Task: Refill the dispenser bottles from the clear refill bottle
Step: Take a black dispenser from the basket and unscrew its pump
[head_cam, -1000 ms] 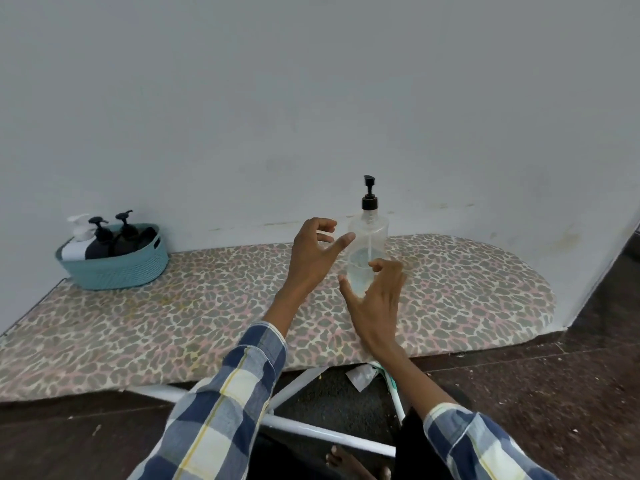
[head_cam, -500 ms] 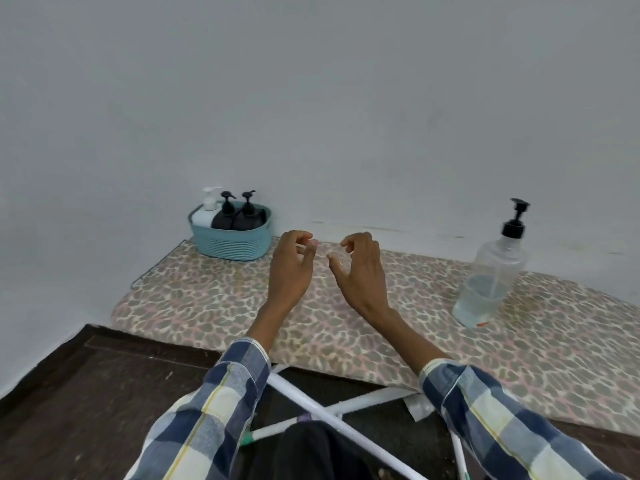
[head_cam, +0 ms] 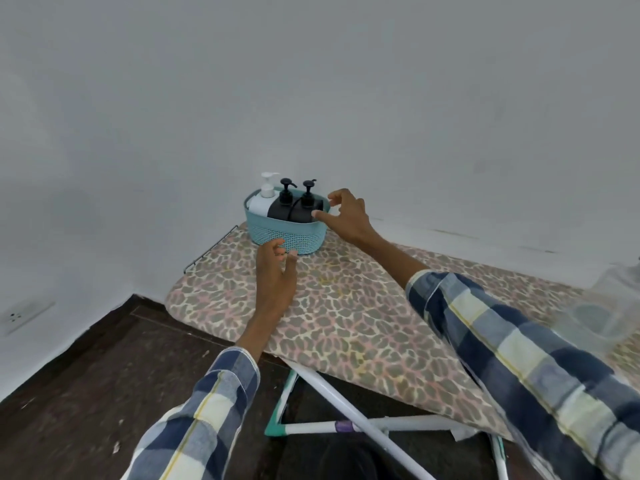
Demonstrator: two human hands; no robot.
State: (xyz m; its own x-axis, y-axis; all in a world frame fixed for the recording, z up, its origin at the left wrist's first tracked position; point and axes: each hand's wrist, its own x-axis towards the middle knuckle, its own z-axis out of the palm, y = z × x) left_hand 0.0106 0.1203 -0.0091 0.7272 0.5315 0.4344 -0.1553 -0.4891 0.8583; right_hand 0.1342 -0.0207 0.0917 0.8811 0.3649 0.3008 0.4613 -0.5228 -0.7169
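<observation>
A teal basket point(head_cam: 287, 235) stands at the far end of the leopard-print ironing board point(head_cam: 346, 317), against the wall. It holds one white pump dispenser bottle point(head_cam: 262, 200) and two black pump dispenser bottles point(head_cam: 281, 206) point(head_cam: 304, 211). My left hand point(head_cam: 277, 275) hovers open just in front of the basket's near wall. My right hand point(head_cam: 346, 216) is open at the basket's right rim, thumb by the right black bottle. The clear refill bottle point(head_cam: 604, 306) is blurred at the right edge, partly behind my right sleeve.
The white wall runs close behind the board. The board's white metal legs point(head_cam: 346, 424) cross below it over a dark floor. A wall socket point(head_cam: 17, 317) sits low on the left wall.
My view has swung left, away from the clear bottle. Both hands have let it stand and reached forward to the basket, which now sits in the middle of the view.
</observation>
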